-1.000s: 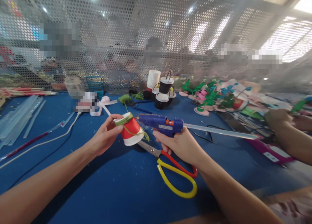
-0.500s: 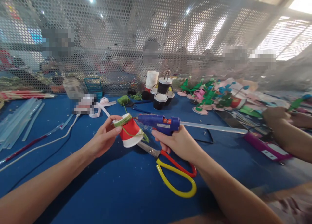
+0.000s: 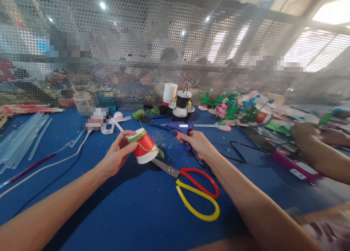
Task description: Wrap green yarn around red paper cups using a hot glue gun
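Note:
My left hand (image 3: 119, 152) is closed on the rim end of a red and white paper cup (image 3: 144, 149), which it holds tilted above the table. Green yarn (image 3: 139, 135) is wound round the cup near the rim, and a loose strand hangs by its white end. My right hand (image 3: 197, 141) grips a blue hot glue gun (image 3: 179, 126) by its handle, nozzle pointing left and apart from the cup. A clear glue stick (image 3: 205, 125) sticks out of its back. Beneath, scissors (image 3: 171, 171) with red and yellow handles lie on the blue table.
A green yarn ball (image 3: 139, 115), stacked white cups (image 3: 170, 93) and small black buckets (image 3: 183, 99) stand at the back. Clear glue sticks (image 3: 22, 138) lie left. Green and pink paper crafts (image 3: 232, 109), a purple power strip (image 3: 295, 165) and another person's hand (image 3: 304, 134) are right.
My right hand has drawn the glue gun away from the cup, toward the back of the table, and turned it. My left hand keeps the cup in nearly the same place.

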### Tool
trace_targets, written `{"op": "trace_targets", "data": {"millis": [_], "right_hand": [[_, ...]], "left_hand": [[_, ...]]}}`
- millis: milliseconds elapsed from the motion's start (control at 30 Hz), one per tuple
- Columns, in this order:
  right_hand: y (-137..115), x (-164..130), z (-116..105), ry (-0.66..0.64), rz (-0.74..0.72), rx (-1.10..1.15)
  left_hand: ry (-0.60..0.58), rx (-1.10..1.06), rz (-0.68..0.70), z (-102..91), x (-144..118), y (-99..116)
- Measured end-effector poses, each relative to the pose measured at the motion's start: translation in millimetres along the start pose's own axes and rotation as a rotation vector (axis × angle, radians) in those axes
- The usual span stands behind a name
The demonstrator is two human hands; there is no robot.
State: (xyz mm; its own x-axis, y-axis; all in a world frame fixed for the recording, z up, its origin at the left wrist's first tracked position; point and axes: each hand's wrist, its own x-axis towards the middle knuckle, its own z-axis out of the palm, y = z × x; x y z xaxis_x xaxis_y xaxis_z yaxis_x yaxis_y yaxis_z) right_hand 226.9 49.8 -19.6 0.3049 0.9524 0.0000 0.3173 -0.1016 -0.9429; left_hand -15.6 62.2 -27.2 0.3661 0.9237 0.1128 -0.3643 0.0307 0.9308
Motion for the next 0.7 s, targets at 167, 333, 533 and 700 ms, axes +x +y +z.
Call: {"op": "trace_targets", "data": {"millis": [167, 333, 533, 700], "right_hand": [[12.2, 11.2, 2.4, 0.008, 0.007, -0.198], [-3.2, -8.3, 3.8, 0.12, -0.197, -0.347], [-20.8, -46.3, 26.1, -0.377, -0.315, -0.117], [-17.8, -43.3, 20.7, -0.21, -0.367, -0.154]], "left_hand": [[-0.026, -0.003, 0.002, 0.2, -1.2, 0.5], [-0.015, -0.027, 0.01, 2.1, -0.8, 1.5], [-0.029, -0.042, 0.027, 1.9, -0.1, -0.1], [-0.021, -0.043, 0.014, 0.8, 0.9, 1.3]]}}
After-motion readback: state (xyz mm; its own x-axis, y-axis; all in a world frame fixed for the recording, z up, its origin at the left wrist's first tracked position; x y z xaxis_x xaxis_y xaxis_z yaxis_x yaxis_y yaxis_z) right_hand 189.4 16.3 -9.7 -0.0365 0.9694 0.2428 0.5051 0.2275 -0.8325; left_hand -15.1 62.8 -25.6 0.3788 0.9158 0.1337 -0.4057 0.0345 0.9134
